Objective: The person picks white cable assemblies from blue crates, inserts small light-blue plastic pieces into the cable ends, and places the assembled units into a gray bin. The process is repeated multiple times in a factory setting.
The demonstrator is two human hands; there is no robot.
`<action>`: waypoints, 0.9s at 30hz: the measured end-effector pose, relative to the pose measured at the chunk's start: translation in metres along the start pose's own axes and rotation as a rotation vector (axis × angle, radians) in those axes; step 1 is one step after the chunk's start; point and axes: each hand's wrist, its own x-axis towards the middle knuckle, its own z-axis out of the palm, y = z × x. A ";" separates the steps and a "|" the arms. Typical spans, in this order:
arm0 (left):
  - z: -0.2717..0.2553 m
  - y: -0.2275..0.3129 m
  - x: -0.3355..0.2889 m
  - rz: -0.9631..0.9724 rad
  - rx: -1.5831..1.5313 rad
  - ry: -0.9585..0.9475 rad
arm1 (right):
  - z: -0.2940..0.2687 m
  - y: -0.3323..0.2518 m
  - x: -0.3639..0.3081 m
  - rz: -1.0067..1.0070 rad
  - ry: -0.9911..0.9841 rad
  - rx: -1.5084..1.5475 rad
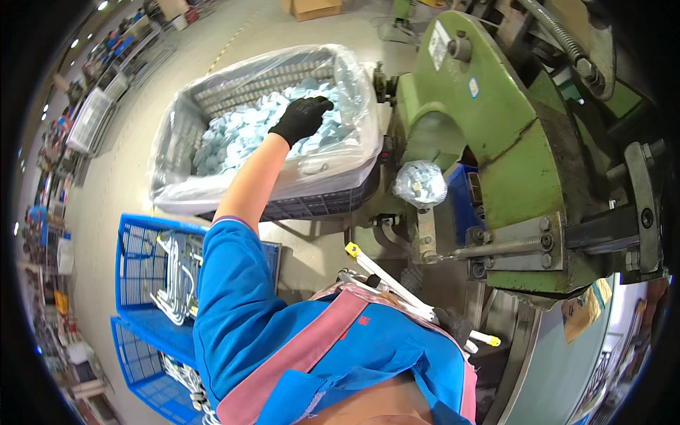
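Observation:
My left arm stretches forward over a large crate (pixel 283 207) lined with clear plastic. On the heap of small pale-blue pieces (pixel 241 131) in it rests my left hand (pixel 301 119), in a black glove. Its fingers are bent and close together; what they hold, if anything, is hidden. Low in front of my body my right hand (pixel 453 326), dark-gloved and partly covered by my clothing, closes round a white tube (pixel 397 283). Yellow caps sit on the tube's visible ends, and its middle is hidden by the hand and my clothing.
A green press machine (pixel 482 120) stands close on the right, with a plastic-wrapped bundle of small pieces (pixel 420 183) and a blue bin (pixel 464 202) beside it. Two blue baskets (pixel 134 262) with white bent tubes stand at the left. A cardboard box (pixel 315 8) lies far ahead.

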 end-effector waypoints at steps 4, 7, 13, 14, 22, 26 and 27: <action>0.059 -0.022 0.013 -0.114 -0.206 -0.051 | 0.016 -0.013 -0.016 0.140 0.087 -0.044; 0.084 -0.032 0.014 -0.308 -0.252 -0.191 | 0.020 -0.017 -0.020 0.227 0.080 0.010; 0.073 -0.041 0.007 -0.414 -0.359 -0.031 | 0.022 -0.016 -0.008 0.146 0.085 -0.002; 0.065 -0.040 0.008 -0.391 -0.388 0.055 | 0.023 -0.015 -0.005 0.116 0.098 0.005; -0.025 0.033 0.004 -0.472 -1.032 0.348 | 0.017 -0.012 0.028 -0.126 0.179 0.053; -0.055 0.112 -0.036 -0.378 -1.364 0.241 | 0.018 0.000 0.036 -0.259 0.226 0.063; -0.058 0.131 -0.045 -0.400 -1.414 0.144 | 0.020 0.004 0.038 -0.273 0.230 -0.015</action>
